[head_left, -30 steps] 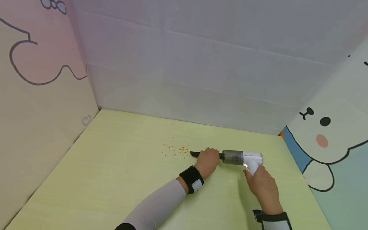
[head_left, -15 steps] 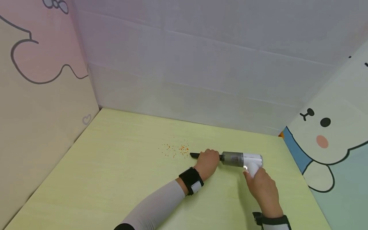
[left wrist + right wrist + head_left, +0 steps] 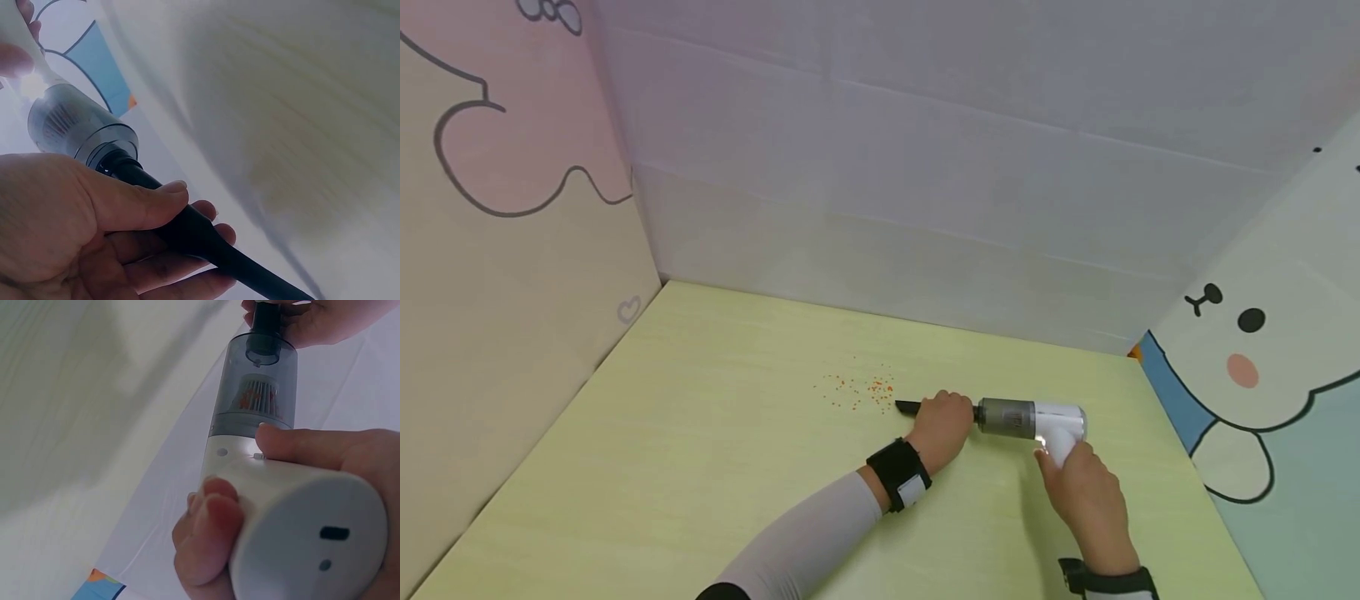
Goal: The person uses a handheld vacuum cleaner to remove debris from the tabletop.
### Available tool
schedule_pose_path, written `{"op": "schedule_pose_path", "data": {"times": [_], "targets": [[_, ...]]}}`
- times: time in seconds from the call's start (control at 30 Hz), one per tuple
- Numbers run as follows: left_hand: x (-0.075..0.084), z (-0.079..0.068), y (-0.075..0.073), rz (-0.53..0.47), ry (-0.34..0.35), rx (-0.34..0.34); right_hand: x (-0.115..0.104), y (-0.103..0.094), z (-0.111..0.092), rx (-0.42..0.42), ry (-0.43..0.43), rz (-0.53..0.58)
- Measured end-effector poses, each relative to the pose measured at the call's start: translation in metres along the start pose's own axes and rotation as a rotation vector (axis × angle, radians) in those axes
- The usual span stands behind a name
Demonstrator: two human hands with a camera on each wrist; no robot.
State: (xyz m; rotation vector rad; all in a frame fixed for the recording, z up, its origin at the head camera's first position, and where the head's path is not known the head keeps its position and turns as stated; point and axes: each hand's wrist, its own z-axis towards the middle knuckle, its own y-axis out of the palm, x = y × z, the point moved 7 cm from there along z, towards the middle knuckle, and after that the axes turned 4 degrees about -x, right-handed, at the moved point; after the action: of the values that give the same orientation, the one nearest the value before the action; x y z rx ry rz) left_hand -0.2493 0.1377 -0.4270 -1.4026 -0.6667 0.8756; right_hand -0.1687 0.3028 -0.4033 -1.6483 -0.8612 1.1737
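A handheld vacuum cleaner (image 3: 1062,417) with a white body lies level across both hands, its black nozzle (image 3: 907,407) pointing left. My left hand (image 3: 942,429) grips the nozzle, thumb on one side and fingers beneath in the left wrist view. Around the white handle curls my right hand (image 3: 1086,504); in the right wrist view its thumb (image 3: 294,442) rests beside a small button. Through the clear grey dust cup (image 3: 228,387) some orange bits show on the filter. Just left of the nozzle tip, small orange crumbs (image 3: 878,387) lie scattered. A bright light (image 3: 32,84) glows near the handle.
The pale yellow tabletop (image 3: 700,433) spreads under both arms. A plain whitish wall (image 3: 887,183) stands along its back edge. Printed cartoon panels rise at the left (image 3: 535,275) and the right (image 3: 1300,350).
The nozzle tip has shifted very slightly toward me, still beside the crumbs. Both hands keep their hold on the vacuum cleaner. The crumbs look the same.
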Motion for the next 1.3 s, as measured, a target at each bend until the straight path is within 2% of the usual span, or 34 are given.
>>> {"op": "schedule_pose_path", "data": {"times": [0.23,0.53,0.83,1.2,1.3], "targets": [[-0.001,-0.002,-0.002,0.042,-0.003,0.043,-0.002,0.000,-0.001,0.000,-0.002,-0.006],[-0.004,-0.005,-0.008,0.078,-0.006,0.112,-0.005,0.001,0.002,-0.037,0.036,-0.004],[-0.004,-0.011,-0.016,0.122,-0.019,0.197,-0.007,0.000,0.002,-0.005,-0.008,-0.012],[-0.006,-0.011,-0.012,0.039,-0.026,0.087,-0.008,0.001,0.000,-0.014,-0.014,-0.015],[-0.006,-0.011,-0.010,0.036,-0.025,0.079,-0.008,0.001,-0.001,-0.020,-0.017,-0.015]]}}
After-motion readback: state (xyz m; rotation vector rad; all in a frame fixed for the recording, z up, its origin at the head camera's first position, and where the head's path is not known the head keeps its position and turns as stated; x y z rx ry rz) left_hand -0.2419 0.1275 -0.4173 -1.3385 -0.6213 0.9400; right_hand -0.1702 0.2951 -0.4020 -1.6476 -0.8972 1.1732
